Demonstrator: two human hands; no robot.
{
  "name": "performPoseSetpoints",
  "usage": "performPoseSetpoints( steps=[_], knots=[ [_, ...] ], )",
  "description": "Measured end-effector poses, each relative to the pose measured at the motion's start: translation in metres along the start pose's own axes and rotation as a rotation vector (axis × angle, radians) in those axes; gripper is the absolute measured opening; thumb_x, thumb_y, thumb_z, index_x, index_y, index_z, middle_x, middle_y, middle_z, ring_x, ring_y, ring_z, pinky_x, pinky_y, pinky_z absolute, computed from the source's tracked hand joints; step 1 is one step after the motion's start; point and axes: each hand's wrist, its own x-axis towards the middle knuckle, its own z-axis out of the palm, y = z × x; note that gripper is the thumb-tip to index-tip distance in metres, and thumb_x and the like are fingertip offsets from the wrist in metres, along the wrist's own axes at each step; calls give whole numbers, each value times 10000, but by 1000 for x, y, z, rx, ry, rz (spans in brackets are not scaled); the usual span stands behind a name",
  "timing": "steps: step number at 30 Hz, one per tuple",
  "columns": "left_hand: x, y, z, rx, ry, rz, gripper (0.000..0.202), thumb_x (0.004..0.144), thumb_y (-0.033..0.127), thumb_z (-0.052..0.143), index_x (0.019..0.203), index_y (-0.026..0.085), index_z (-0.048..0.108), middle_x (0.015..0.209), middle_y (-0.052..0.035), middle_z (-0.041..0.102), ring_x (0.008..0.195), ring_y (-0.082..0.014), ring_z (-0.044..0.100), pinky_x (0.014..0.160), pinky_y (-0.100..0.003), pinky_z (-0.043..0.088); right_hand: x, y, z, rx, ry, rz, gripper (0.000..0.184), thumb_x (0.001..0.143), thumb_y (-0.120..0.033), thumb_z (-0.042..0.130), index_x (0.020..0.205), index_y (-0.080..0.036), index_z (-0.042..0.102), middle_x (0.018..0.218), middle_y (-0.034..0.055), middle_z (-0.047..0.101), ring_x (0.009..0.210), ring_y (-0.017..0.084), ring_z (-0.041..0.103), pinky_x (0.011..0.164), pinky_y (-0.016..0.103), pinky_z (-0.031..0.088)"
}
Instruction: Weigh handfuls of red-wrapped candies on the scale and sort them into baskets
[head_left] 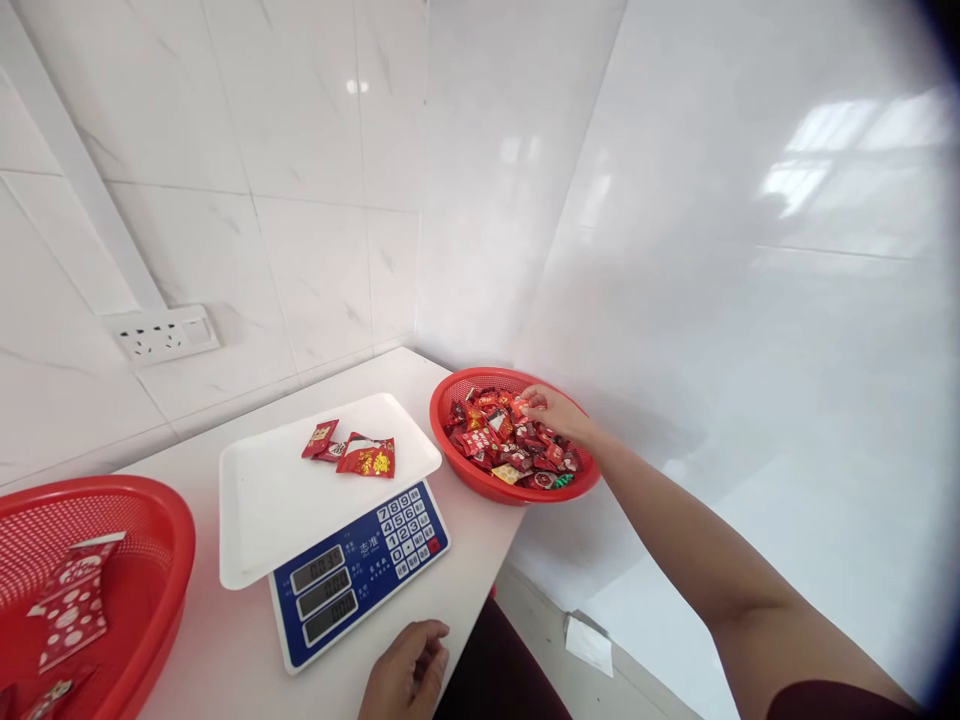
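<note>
My right hand [555,412] reaches into the red plastic basket [442,440] at the right, its fingers pinched on a small red candy packet [519,407]. Around it lie many wrapped candies [525,450], mostly red and dark red. Near the table's front edge, my left hand [409,670] rests with its fingers curled in and nothing visible in them. Ahead of that hand stands a blue digital scale [367,570] with a white tray [262,500]. On the tray lie a red packet with gold print [367,456] and smaller red packets [321,438].
Another red basket [176,540] at the left holds a dotted red packet [75,610] and other wrappers. The white table [465,560] meets a tiled wall [315,250] with a power socket [161,333]. A white paper [589,645] is on the floor.
</note>
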Motion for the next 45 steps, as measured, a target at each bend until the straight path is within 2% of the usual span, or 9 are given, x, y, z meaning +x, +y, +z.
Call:
performPoseSetpoints(
  steps=[6,12,15,18,23,31,34,37,45],
  knots=[
    [-4,15,-7,43,-73,-18,242,833,341,440,950,210,606,833,-28,638,731,-155,587,668,-243,466,-7,-53,30,227,-85,-71,232,815,-403,467,934,-208,508,833,2,607,683,124,568,566,230,455],
    [-7,25,-11,73,-63,-25,223,817,240,455,962,198,618,869,-34,636,759,-149,580,709,-253,467,-13,-130,87,543,-312,-250,187,779,-298,566,942,-207,562,929,31,610,757,126,574,588,219,460],
    [-8,25,-11,77,-64,-31,222,811,228,465,964,196,622,879,-36,635,760,-147,579,700,-251,469,-12,-155,113,537,-422,-292,228,793,-278,559,1013,-221,578,904,29,617,641,101,554,524,212,447],
    [-8,25,-11,70,-67,-27,222,812,223,469,971,200,623,884,-33,636,761,-145,581,680,-243,468,-6,-163,131,466,-424,-314,350,770,-247,603,1119,-243,569,1006,45,614,696,108,576,609,243,485],
    [-8,24,-11,81,-74,-11,226,817,220,471,987,205,619,913,-31,642,768,-141,588,655,-232,471,9,-163,135,437,-276,-218,295,791,-218,579,1083,-178,595,1022,85,624,802,158,606,709,309,513],
    [-8,22,-11,102,-85,-2,229,825,228,468,998,209,618,905,-29,635,769,-139,580,687,-245,469,-1,-156,105,350,-281,-231,485,810,-282,560,1274,-196,450,1343,102,453,1186,222,464,967,386,399],
    [-9,22,-12,95,-96,-7,233,829,237,467,1005,215,618,908,-27,633,770,-140,581,705,-254,468,-19,-133,89,162,-210,-293,467,812,-312,540,1265,-224,468,1336,56,470,1212,228,437,1001,393,362],
    [-9,23,-12,90,-101,-9,238,830,234,467,1012,211,618,910,-29,632,777,-140,583,711,-252,470,-35,-102,70,-19,-182,-213,443,825,-335,504,1260,-254,474,1319,24,491,1192,226,459,989,371,374],
    [-9,24,-13,88,-115,-17,234,834,237,468,1012,214,618,908,-28,631,781,-137,587,709,-245,478,-40,-25,38,-340,-263,51,477,844,-360,479,1277,-162,458,1275,118,516,1119,270,500,924,356,375]
  ],
)
